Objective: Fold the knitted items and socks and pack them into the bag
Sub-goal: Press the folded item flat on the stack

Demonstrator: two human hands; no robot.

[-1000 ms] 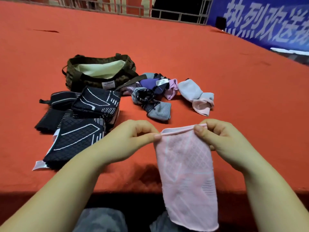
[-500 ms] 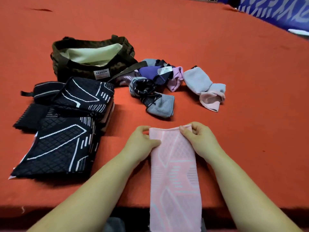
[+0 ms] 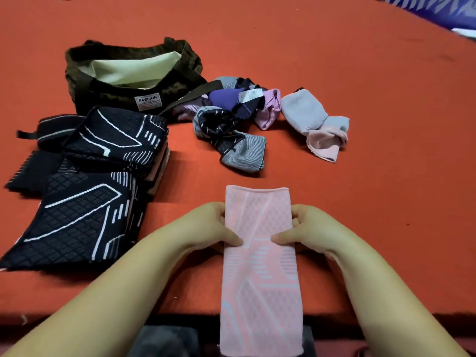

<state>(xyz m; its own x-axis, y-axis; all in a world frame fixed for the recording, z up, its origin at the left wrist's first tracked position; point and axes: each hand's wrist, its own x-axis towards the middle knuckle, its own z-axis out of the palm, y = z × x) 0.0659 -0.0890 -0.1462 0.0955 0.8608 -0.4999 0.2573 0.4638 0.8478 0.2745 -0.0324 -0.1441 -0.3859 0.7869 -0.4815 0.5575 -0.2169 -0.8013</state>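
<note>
A long pink knitted sleeve (image 3: pixel 260 266) lies flat on the red table (image 3: pixel 360 73), its lower end hanging over the near edge. My left hand (image 3: pixel 219 225) grips its left edge near the middle, thumb on top. My right hand (image 3: pixel 298 228) grips the right edge the same way. A dark green bag (image 3: pixel 128 73) with a pale lining stands open at the back left. Black patterned knitted items (image 3: pixel 90 181) are stacked to the left. A heap of socks (image 3: pixel 231 109) lies beside the bag.
A grey-and-pink sock pair (image 3: pixel 316 122) lies right of the heap, and a grey-black sock (image 3: pixel 231 140) sits in front of it. The table's near edge runs just below my forearms. A blue banner (image 3: pixel 438 9) borders the far right.
The sleeve went from held up in the air to laid flat on the table. Both hands slid from its top corners down to its side edges near the middle.
</note>
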